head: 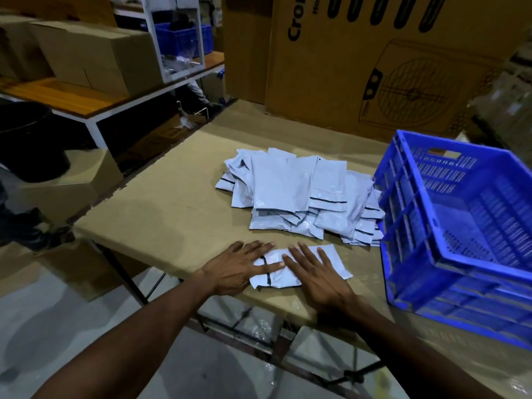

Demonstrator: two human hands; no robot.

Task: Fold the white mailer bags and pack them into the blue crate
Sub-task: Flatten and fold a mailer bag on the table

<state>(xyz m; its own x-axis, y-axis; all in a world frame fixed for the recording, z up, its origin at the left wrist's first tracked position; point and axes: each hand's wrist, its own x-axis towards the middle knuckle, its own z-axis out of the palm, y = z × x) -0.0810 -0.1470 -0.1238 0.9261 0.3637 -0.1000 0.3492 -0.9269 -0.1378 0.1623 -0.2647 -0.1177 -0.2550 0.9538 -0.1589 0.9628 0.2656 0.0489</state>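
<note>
Head view of a packing bench. We see a single white mailer bag (pixel 299 267) lying flat near the front edge of the cardboard-covered table (pixel 161 203), its black adhesive strip towards the left. The left hand (pixel 240 269) rests palm down on the bag's left end, fingers spread and extended, grasping nothing; the index finger lies across the middle of the bag. The right hand (pixel 315 272) lies likewise flat and open over the bag's right half, fingers splayed and pointing away from the body, pressing rather than gripping. The fingertips of the two hands nearly meet at the centre of the bag.

Behind the hands, apart from the pressed bag, we note the loose pile of white mailer bags (pixel 299 197), overlapping at various angles, several showing their black seal strips. The right edge of the pile touches or very nearly touches the blue crate (pixel 460 234), which stands on the right side of the table. The crate is a perforated plastic type with a handle slot in its far wall; its visible interior holds no bags that we can make out.

At the back stands a large printed carton (pixel 388 61) bearing a fan drawing. To the left we see brown cardboard boxes (pixel 86 56) on a wooden-topped shelf (pixel 72 96), and a second blue basket (pixel 178 38) further behind.
</note>
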